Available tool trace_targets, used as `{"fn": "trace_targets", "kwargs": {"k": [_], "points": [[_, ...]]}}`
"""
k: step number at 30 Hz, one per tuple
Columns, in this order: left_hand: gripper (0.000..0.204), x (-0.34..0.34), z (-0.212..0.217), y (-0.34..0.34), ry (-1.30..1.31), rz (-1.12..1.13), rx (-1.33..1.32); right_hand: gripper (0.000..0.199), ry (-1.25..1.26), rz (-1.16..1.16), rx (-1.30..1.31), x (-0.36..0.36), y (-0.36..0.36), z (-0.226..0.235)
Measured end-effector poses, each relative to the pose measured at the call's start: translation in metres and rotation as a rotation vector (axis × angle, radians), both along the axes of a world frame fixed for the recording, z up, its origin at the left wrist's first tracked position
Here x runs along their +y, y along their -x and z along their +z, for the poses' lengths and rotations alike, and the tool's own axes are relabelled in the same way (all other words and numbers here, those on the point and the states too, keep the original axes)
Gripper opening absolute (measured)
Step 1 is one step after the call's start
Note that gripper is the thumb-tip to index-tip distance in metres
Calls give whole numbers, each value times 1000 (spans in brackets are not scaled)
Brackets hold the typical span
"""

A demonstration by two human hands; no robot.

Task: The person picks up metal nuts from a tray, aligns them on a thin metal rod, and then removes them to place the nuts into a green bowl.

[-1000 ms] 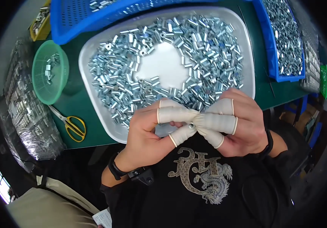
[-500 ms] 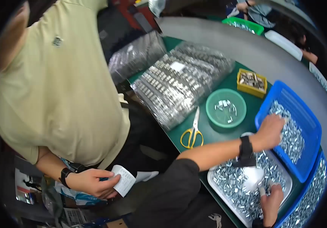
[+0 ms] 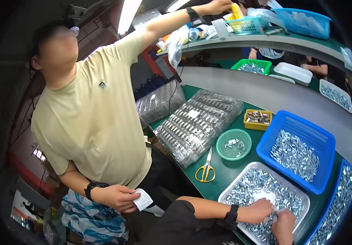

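Where hands (image 3: 257, 211) (image 3: 284, 225) curl, metal cylinders (image 3: 247, 183), rounded tray (image 3: 264, 194)

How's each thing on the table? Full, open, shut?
White tray: metal pieces around a bare patch
Blue basket: partly filled with pieces
Blue bin, right edge: crowded with pieces
Green bowl: few pieces
Yellow box: open, filled
Scissors: blades seem shut
Front pack: wrapped
Back pack: wrapped

Small silvery cylinders (image 3: 245, 187), loosely strewn, pointing every way, in 1 white tray (image 3: 264, 194)
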State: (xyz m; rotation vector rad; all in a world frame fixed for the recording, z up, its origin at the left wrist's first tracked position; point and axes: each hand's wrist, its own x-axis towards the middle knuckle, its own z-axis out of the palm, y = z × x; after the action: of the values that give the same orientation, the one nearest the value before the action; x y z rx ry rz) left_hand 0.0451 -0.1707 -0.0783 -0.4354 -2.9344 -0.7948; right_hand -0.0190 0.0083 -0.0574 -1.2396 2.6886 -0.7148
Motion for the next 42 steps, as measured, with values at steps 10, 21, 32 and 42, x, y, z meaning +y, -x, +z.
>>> {"fn": "trace_targets", "kwargs": {"k": [10,21,32,42], "points": [[19,-14,27,-10,21,-70,-39,6,-29,-59,-88,-6,-14,35],[18,-56,41,-1,-5,-97,-85,17,235,-243,-292,-6,-17,40],[14,-63,54,7,86,-106,-184,16,405,-233,-403,-19,-15,42],[12,-49,55,23,57,-81,-129,16,200,-88,-110,-24,-14,31]]}}
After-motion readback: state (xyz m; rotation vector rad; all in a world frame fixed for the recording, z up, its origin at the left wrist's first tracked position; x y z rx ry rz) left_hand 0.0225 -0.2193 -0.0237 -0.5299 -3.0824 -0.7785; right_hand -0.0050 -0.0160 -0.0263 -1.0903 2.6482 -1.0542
